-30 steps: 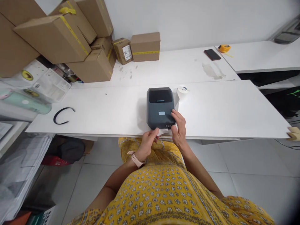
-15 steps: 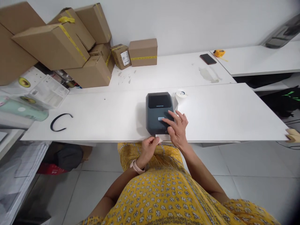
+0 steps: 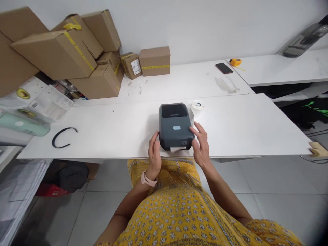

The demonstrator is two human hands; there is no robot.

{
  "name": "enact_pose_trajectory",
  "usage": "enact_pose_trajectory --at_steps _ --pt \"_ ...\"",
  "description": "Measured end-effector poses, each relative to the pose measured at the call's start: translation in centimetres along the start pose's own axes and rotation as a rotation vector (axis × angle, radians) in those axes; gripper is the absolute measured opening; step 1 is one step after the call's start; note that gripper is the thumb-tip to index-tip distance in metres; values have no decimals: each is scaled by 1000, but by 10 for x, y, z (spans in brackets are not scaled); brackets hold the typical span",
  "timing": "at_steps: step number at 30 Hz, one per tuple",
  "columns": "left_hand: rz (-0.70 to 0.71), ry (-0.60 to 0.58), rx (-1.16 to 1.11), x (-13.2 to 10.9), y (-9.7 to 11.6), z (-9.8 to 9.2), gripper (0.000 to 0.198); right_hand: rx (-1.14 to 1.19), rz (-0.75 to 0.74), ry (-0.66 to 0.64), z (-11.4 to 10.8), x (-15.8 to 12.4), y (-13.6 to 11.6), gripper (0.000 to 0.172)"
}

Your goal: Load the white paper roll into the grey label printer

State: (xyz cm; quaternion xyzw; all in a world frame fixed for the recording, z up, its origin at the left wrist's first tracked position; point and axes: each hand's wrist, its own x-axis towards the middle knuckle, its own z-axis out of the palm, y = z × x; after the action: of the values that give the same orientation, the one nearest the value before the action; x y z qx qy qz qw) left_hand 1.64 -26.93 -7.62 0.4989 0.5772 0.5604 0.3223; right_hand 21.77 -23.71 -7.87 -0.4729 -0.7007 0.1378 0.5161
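A dark grey label printer with a pale button stands near the front edge of the white table. A short white label strip shows at its front slot. Along the printer's left side is my left hand, its fingers stretched out and the tips at the casing. My right hand is at the opposite side, fingers apart, with fingertips at the printer's right edge. Behind the printer, on the right, a white label roll stands with its strip running down toward the printer's side.
Cardboard boxes are piled at the back left. A black headband and a green bottle lie on the left. Farther back on the right are a phone and a yellow tape measure. The table's front edge runs close to my body.
My left hand has let go of the label strip and moved to the printer's left side. My right hand has moved off the button to the right side.
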Motion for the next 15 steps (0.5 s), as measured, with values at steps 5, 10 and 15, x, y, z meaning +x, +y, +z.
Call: enact_pose_trajectory --at_steps 5,10,15 --pt "94 0 -35 13 17 6 56 47 34 23 1 12 13 60" --pt "167 103 -29 64 22 10 48 65 -105 46 11 86 8 65" --pt "42 -12 144 124 5 24 46 160 -96 135 28 169 11 69"
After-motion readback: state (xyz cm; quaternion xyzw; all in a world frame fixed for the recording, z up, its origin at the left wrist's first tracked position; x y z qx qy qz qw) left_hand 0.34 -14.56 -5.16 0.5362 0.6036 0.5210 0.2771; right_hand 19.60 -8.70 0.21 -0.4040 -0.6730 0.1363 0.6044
